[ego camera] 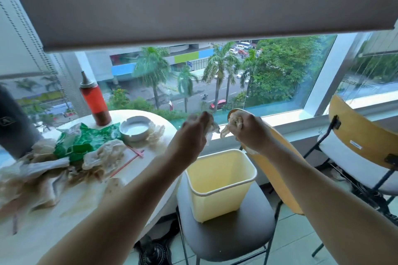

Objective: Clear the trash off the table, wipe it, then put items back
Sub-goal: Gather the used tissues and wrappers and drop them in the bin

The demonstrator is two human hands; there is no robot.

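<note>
1. the table [150, 118] sat at your 9 o'clock, its trash pile [71, 157] of wrappers and napkins still heaped there, uncleared.
2. you'd parked the yellow bin [219, 185] on a chair seat [228, 230] at 6 o'clock, probably so drops fell straight in.
3. your right hand [247, 133] was fisted tight on a crumpled napkin wad [233, 121] above the bin.
4. your left hand [193, 133] pinched a smaller scrap [212, 128], fingers closed on it.

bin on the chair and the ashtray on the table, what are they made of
Yellow bin: looks like moulded plastic, smooth and slightly glossy, with thin walls, a rolled rim and light glowing through the sides.
White ashtray: probably glazed ceramic or melamine; it has a thick rounded rim with notches and a soft sheen. The picture cannot settle which.
</note>
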